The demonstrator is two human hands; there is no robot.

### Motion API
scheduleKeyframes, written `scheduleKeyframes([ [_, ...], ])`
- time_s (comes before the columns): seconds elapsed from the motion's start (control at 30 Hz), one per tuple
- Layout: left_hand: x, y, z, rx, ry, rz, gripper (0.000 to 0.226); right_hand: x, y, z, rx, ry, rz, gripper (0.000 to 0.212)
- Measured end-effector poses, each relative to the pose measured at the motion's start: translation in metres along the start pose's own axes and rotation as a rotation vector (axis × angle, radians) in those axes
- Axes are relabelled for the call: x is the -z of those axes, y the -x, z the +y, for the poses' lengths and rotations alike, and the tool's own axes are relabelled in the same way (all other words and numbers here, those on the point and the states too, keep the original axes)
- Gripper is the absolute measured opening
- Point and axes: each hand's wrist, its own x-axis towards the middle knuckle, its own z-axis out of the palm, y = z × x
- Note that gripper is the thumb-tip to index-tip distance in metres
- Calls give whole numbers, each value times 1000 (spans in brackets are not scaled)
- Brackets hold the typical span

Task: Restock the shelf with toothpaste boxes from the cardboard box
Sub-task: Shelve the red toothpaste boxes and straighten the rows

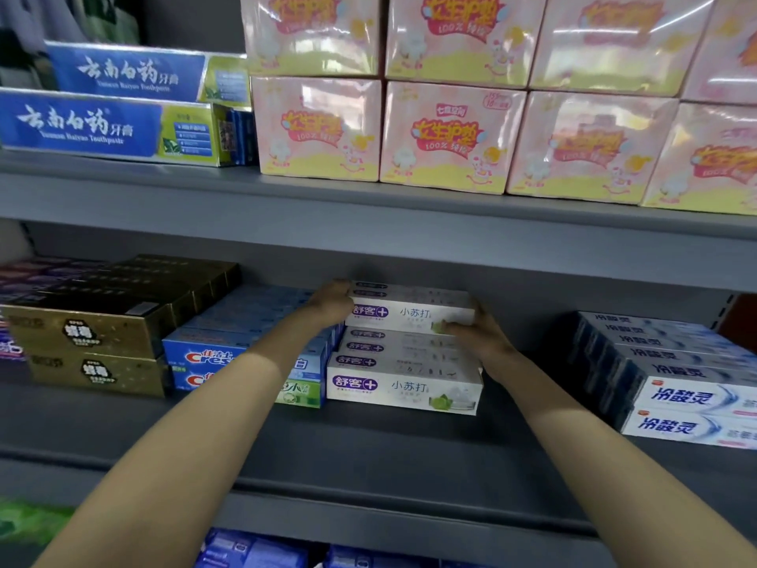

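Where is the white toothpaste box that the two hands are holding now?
In the head view it sits centre, atop the white stack on the middle shelf, between left hand and right hand.

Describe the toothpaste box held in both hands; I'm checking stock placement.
The white toothpaste box is long cardboard, with a purple logo at its left and a green picture at its right. It lies level on the matching stack, lower shelf. The left hand grips its left end, the right hand its right.
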Motion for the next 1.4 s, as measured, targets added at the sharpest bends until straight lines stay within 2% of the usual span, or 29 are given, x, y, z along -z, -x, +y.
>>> scheduleKeyframes([
  [0.07,1,5,-2,-28,6,-6,33,1,1,6,-14,-44,22,62],
  [0.17,-4,22,-3,-126,-104,32,40,2,9,11,-59,-51,119,54],
  [0.23,-11,36,-5,-211,-304,108,51,0,16,14,-103,-47,132,50],
  [0.3,-18,52,-4,-342,-525,175,53,-4,20,17,-138,-52,116,49],
  [0.37,-24,64,1,-464,-643,115,52,-7,20,16,-156,-45,124,49],
  [0.5,-33,65,7,-441,-775,-103,75,-6,15,13,-170,-70,115,45],
  [0.57,-38,62,6,-449,-838,-145,74,-5,11,17,-188,-113,100,41],
  [0.8,-49,63,5,-488,-871,-115,64,3,15,20,-211,-191,-27,45],
  [0.97,-51,64,8,-438,-829,-86,58,14,38,13,-56,-205,-215,46],
  [1.07,-53,64,8,-410,-829,-64,55,20,59,6,86,-35,-339,52],
  [1.2,-51,61,9,-394,-840,-42,57,22,57,6,93,106,-320,64],
  [1.4,-51,60,6,-397,-824,-52,60,22,50,9,108,5,-330,59],
])
